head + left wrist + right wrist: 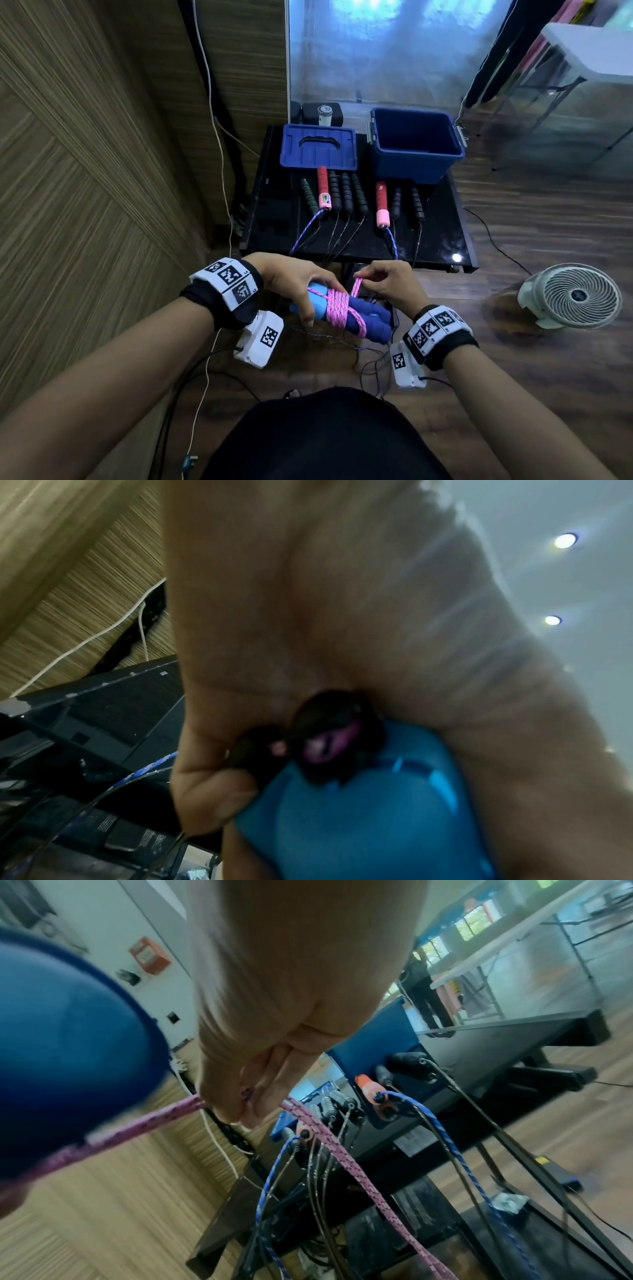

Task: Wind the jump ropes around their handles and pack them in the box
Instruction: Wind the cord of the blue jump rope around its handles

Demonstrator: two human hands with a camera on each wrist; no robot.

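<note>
Winding pink rope (337, 305) onto blue handles (346, 317), held below the desk (442, 236). Your left hand (294, 287) clamps the handle pair; right hand (387, 284) pinches the rope loop. Rope's soft, slack-prone: keep tension, hold near the wraps. Box (416, 144) sits open at 1 o'clock.

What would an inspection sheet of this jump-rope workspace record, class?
Surface: black table, glossy.
Job's things: blue box open; lid beside it; seven rope handles laid in a row; blue handles half wound in pink rope.
Clutter: nothing seen.
Grippers: left hand grips blue handles; right hand pinches pink rope.
Cables: white cable down wall.
Surroundings: white fan on floor.
</note>
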